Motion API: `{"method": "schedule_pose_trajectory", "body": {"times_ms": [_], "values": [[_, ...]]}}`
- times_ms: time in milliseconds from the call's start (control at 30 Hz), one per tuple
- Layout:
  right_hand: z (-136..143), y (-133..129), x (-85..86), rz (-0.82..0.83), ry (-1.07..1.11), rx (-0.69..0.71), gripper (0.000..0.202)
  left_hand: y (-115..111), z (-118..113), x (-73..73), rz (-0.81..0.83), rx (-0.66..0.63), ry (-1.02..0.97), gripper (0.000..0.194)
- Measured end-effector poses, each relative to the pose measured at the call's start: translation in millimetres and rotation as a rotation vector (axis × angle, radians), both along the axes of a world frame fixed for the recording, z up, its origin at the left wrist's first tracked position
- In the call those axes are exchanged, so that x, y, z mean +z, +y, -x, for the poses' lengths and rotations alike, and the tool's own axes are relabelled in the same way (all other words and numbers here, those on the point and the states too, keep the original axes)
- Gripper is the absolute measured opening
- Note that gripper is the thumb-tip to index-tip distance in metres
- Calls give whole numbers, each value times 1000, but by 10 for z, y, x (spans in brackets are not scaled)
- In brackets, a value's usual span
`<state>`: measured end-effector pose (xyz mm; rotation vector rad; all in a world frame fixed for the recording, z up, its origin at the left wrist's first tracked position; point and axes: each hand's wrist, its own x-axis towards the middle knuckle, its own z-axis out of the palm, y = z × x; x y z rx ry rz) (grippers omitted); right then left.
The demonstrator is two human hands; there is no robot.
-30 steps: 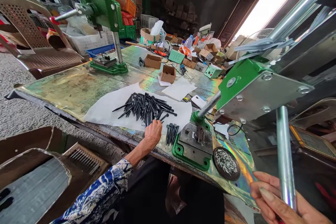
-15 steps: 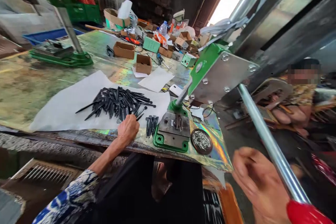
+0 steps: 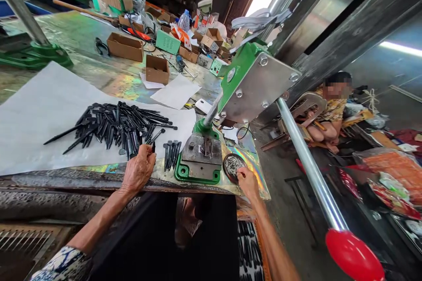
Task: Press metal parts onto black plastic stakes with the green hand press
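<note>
My left hand is closed at the near edge of a heap of black pointed plastic pieces. A dark tip of one such piece sticks up from its fingers. My right hand pinches at the rim of a round dark dish of small silvery metal parts; whatever lies between its fingertips is too small to make out. Between the hands stands a green hand press with a metal block on its base. A small row of black pieces lies just left of the base.
The press's steel lever slopes down at the right to a red knob. White paper lies under the heap. Small cardboard boxes and tools sit farther back. Another person sits at the right. Below the table edge is an orange crate.
My right hand has moved from beside the lever to the dish of metal parts. My left hand stays by the heap, a black piece's tip now showing in its fingers. The view has turned right.
</note>
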<state>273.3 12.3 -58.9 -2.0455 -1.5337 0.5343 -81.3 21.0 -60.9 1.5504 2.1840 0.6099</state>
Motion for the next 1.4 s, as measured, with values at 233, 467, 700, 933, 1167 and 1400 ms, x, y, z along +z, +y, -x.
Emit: {"method": "schedule_pose_trajectory", "body": {"times_ms": [233, 467, 700, 933, 1167, 1400], "values": [[29, 42, -145, 71, -280, 40, 16, -96, 58, -73, -63, -20, -180, 21], [16, 56, -225, 37, -373, 65, 15, -126, 105, -195, -175, -74, -241, 32], [-50, 22, -315, -28, -296, 51, 13, -107, 127, -192, -205, -79, -287, 30], [-98, 35, -367, -81, -145, 52, 21, -112, 152, -198, -184, -98, -295, 26], [-74, 15, -328, -104, -53, 28, 23, -90, 158, -211, -181, -68, -367, 23], [-55, 23, -193, -116, 105, 3, 28, -120, 81, -126, -225, 99, -803, 29]]}}
